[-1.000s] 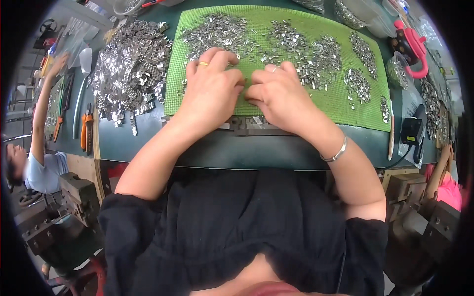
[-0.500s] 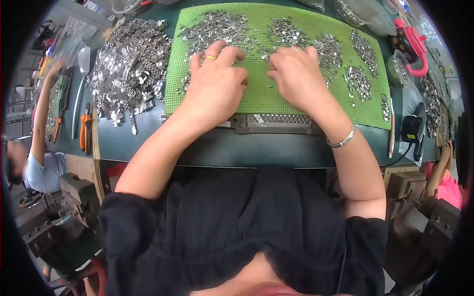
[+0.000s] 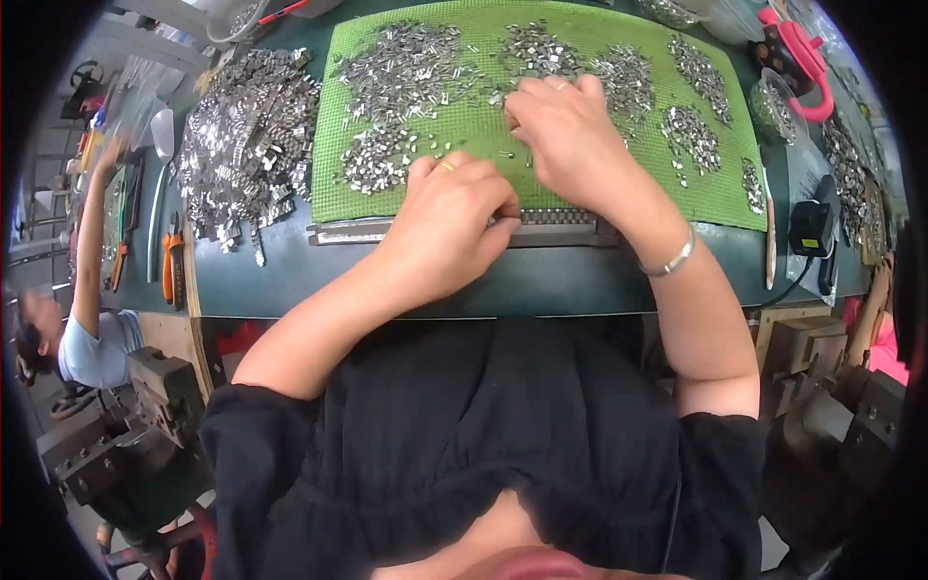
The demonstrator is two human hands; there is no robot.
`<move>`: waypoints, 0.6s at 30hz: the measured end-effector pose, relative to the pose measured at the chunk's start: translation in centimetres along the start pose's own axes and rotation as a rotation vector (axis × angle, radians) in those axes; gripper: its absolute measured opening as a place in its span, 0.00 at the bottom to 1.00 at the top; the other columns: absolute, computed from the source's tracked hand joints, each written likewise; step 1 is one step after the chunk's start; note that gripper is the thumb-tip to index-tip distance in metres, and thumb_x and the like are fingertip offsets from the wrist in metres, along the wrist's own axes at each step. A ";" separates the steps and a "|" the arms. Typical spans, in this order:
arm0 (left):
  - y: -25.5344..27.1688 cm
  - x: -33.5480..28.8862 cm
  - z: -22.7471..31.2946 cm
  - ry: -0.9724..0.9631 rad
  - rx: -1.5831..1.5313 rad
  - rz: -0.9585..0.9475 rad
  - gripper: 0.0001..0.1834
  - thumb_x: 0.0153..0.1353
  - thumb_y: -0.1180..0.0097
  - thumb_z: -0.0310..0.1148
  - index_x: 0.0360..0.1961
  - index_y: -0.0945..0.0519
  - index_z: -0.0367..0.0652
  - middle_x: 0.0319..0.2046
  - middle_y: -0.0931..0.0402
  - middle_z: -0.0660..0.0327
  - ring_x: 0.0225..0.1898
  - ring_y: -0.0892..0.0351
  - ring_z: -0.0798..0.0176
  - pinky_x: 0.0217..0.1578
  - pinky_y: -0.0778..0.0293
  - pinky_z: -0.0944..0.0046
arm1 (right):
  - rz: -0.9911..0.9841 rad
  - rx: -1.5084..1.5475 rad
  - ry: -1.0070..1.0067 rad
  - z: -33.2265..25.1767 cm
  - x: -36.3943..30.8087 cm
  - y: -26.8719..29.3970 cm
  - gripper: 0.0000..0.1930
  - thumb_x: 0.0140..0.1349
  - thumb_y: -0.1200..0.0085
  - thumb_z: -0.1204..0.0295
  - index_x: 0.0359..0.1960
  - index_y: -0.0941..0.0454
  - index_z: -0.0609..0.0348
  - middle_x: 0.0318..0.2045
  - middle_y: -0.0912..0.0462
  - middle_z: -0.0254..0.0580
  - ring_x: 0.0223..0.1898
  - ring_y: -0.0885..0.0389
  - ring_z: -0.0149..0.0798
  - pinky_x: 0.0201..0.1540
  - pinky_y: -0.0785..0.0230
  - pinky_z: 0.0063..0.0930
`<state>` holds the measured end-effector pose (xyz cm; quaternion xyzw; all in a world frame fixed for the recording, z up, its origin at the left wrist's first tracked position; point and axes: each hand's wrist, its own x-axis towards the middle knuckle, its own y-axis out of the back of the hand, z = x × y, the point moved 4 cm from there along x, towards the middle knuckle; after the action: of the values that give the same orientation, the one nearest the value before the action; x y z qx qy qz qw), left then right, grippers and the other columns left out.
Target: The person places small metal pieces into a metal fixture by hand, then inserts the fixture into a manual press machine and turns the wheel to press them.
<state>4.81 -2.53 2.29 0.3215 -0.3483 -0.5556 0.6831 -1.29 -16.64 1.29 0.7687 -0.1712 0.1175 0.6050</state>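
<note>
My left hand (image 3: 454,224), with a yellow ring, is bent over a long metal fixture (image 3: 353,233) at the green mat's near edge. Its thumb and fingers close together at a row of small metal links (image 3: 561,217) in the fixture; whatever they pinch is hidden. Farther right, my right hand (image 3: 572,135) rests over the mat (image 3: 464,198) with curled fingertips just short of a pile of small silver pieces (image 3: 538,48). What those fingers hold, if anything, cannot be seen. A loose piece (image 3: 507,155) lies between the hands.
Several more piles of metal pieces (image 3: 691,138) dot the mat. Left of it stand a large heap of metal chain links (image 3: 249,145), orange-handled pliers (image 3: 173,261) and a scoop (image 3: 162,135). A pink-handled pot (image 3: 807,68) and a black adapter (image 3: 810,227) are at right. Other people (image 3: 97,329) sit at both sides.
My left hand has come nearer and to the right, from the mat's pieces down to the fixture, uncovering a pile. My right hand has shifted slightly left and away.
</note>
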 end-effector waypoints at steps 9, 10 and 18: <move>1.0 -0.8 -0.1 -0.097 -0.071 -0.036 0.10 0.50 0.35 0.25 0.36 0.17 0.42 0.39 0.18 0.62 0.46 0.23 0.56 0.51 0.37 0.54 | 0.076 0.152 -0.083 -4.3 -7.3 1.7 0.08 0.48 0.49 0.82 0.31 0.29 0.59 0.33 0.28 0.43 0.38 0.29 0.47 0.42 0.40 0.38; 1.3 -0.8 -0.4 -0.077 -0.131 -0.020 0.12 0.50 0.35 0.25 0.38 0.18 0.41 0.40 0.18 0.60 0.46 0.22 0.55 0.51 0.35 0.55 | 0.076 0.153 -0.086 -4.3 -7.3 1.5 0.08 0.48 0.49 0.82 0.31 0.29 0.59 0.33 0.28 0.43 0.38 0.29 0.47 0.42 0.40 0.38; 4.3 -0.9 -4.8 0.099 0.220 0.311 0.09 0.53 0.35 0.30 0.37 0.16 0.45 0.43 0.21 0.63 0.50 0.25 0.55 0.51 0.38 0.53 | -0.041 0.120 -0.123 -4.4 -6.6 2.1 0.07 0.52 0.42 0.80 0.32 0.27 0.60 0.33 0.27 0.42 0.39 0.27 0.48 0.43 0.40 0.38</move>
<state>11.03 -0.65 3.10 0.3634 -0.4185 -0.3855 0.7377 -8.03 -11.98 1.67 0.8126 -0.1850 0.0679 0.5485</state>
